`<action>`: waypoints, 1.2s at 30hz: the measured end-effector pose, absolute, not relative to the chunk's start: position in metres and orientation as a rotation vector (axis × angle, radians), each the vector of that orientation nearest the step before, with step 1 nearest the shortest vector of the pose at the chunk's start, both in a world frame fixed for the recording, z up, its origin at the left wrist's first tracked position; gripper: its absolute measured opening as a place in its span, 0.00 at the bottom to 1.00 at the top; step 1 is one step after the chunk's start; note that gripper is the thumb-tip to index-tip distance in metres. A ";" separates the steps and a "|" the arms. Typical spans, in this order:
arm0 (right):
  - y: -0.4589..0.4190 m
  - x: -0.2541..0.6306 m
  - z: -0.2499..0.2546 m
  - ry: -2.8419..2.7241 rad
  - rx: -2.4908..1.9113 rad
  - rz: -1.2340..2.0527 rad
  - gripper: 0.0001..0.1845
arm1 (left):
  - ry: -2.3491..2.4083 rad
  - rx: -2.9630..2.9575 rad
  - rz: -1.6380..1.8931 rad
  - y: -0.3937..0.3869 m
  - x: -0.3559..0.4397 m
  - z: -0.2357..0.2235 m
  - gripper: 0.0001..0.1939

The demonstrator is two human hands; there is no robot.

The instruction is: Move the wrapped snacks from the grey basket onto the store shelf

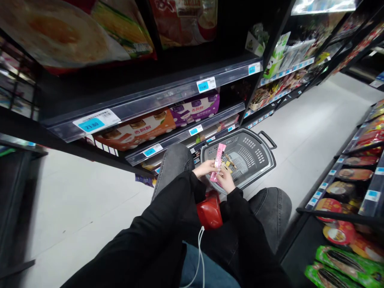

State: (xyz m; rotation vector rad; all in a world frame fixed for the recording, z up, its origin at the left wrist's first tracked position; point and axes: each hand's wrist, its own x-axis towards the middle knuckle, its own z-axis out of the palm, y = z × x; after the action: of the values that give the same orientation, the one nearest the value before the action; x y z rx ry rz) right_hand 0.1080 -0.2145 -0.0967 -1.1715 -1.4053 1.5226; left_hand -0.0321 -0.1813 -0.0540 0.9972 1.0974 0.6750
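Observation:
A slim pink packet stands tilted over the near side of a grey shopping basket. My left hand is closed on the packet's left edge, and my right hand grips its lower end from the right. Inside the basket, just beyond my hands, lie some small yellow and brown packets; their kind is too small to tell. The basket rests on the floor between my knees, its handle folded out at the far right. A shiny red object sits below my wrists, partly hidden by my sleeves.
Dark shelves with price tags rise close ahead, holding large food bags and orange and purple boxed multipacks. At right, another shelf bears bowl-shaped packs and green bags. A pale floor aisle runs between them.

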 end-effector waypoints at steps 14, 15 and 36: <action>-0.203 0.134 -0.078 -0.903 -1.236 1.478 0.18 | 0.787 1.238 0.332 -0.190 -0.027 -0.044 0.15; -0.203 0.134 -0.079 -0.842 -1.251 1.457 0.18 | 0.805 1.271 0.343 -0.190 -0.027 -0.042 0.16; -0.181 0.189 -0.086 -0.400 -1.160 1.221 0.17 | 0.952 1.113 0.696 -0.185 -0.031 -0.041 0.28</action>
State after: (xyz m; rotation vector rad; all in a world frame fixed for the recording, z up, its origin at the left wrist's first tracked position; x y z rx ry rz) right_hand 0.1888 -0.1813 -0.0861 -1.1596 -0.3996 1.2209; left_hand -0.0315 -0.1853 -0.0407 1.1132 0.9518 0.6961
